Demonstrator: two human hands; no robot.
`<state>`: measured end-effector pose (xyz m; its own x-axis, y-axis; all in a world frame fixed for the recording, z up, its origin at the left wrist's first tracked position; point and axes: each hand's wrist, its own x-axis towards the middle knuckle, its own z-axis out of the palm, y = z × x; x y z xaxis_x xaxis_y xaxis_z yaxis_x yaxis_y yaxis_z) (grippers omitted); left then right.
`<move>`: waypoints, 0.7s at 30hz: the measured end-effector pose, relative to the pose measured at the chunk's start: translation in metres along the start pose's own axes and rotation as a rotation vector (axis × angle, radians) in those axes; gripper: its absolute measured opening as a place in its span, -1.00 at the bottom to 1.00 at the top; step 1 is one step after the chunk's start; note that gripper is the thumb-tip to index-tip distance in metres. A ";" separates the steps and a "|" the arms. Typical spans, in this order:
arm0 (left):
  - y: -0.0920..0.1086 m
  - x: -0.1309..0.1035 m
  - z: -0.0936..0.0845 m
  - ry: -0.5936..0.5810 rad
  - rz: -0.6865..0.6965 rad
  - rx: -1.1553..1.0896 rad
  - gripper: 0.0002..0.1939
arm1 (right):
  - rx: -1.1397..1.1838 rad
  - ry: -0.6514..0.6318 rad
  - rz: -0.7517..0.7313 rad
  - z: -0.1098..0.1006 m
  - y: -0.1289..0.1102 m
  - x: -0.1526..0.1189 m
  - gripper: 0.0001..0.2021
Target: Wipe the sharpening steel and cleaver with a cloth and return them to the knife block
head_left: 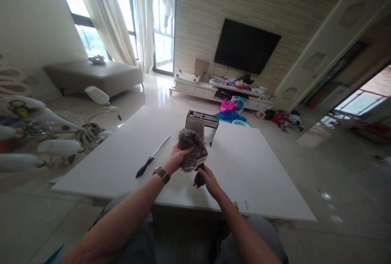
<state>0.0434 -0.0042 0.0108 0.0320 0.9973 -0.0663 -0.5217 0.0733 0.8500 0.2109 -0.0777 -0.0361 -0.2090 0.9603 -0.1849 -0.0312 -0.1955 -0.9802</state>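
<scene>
A brownish-purple cloth (192, 150) is bunched in my left hand (177, 157), with the thumb lying across it. My right hand (207, 178) is closed around a black handle (200, 177) just below the cloth. Whatever joins that handle is mostly covered by the cloth; a grey flat surface shows behind it, and whether the two belong together is unclear. Beyond the cloth a metal-and-black frame-like stand (203, 118) rises over the white table (244, 166). A sharpening rod (152, 157) with a black handle lies on the table to the left.
Small items lie at the table's near edge by my right forearm. White lamp-like pieces and coiled tubing (91, 131) are on the floor at left. Past the far edge are a blue bag (230, 116), a pink basket (227, 105) and a low cabinet (195, 89).
</scene>
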 end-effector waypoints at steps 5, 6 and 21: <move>-0.003 0.002 -0.002 -0.009 -0.011 0.023 -0.36 | -0.003 -0.003 -0.010 0.001 0.001 -0.002 -0.53; -0.004 0.002 -0.003 -0.005 -0.011 0.024 -0.35 | -0.004 -0.004 -0.010 0.001 0.001 -0.002 -0.53; 0.000 0.000 0.002 0.004 0.005 0.048 -0.36 | -0.002 -0.017 -0.009 0.004 -0.001 0.001 -0.54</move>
<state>0.0450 -0.0043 0.0122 0.0262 0.9976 -0.0640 -0.4801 0.0687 0.8745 0.2068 -0.0770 -0.0354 -0.2257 0.9584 -0.1749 -0.0311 -0.1866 -0.9819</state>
